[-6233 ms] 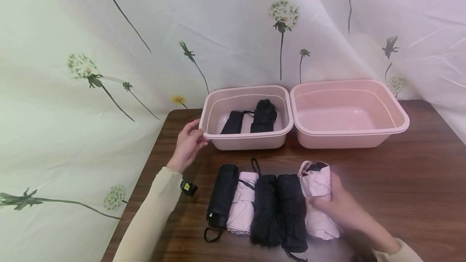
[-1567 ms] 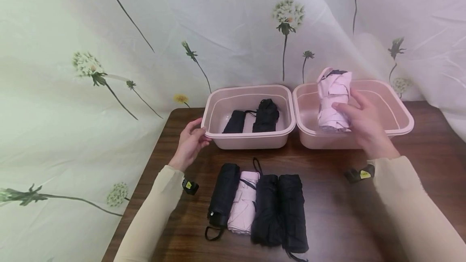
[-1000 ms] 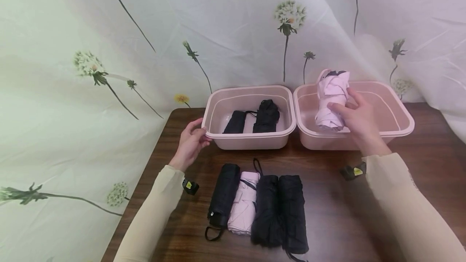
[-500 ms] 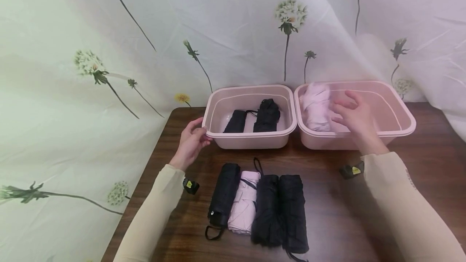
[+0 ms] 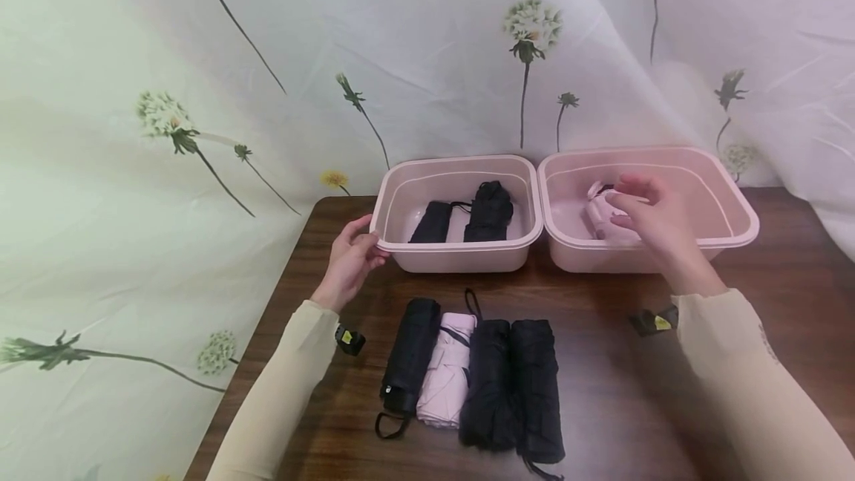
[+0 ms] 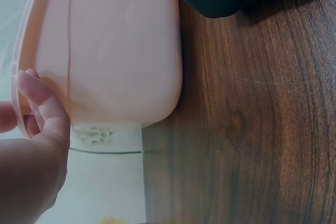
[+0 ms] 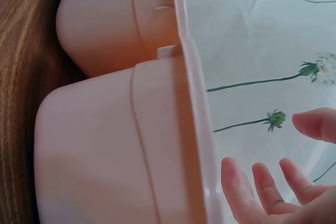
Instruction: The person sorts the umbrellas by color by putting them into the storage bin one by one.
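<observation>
My left hand grips the left-hand rim of the left pink basin, thumb on one side and fingers on the other, as the left wrist view also shows. Two folded black umbrellas lie inside that basin. Over the right pink basin hovers my right hand, its fingers loosely bent with nothing between them. Below it a folded pink umbrella lies in this basin, partly hidden by the hand. In the right wrist view the fingers are spread beside the rim.
On the wooden table in front of the basins, a black umbrella, a pink umbrella and two more black umbrellas lie side by side. A flower-print cloth hangs behind the basins.
My right hand picked the pink umbrella from the row's right end, carried it over the right basin and let it go; it dropped inside. The left hand has stayed on the rim.
</observation>
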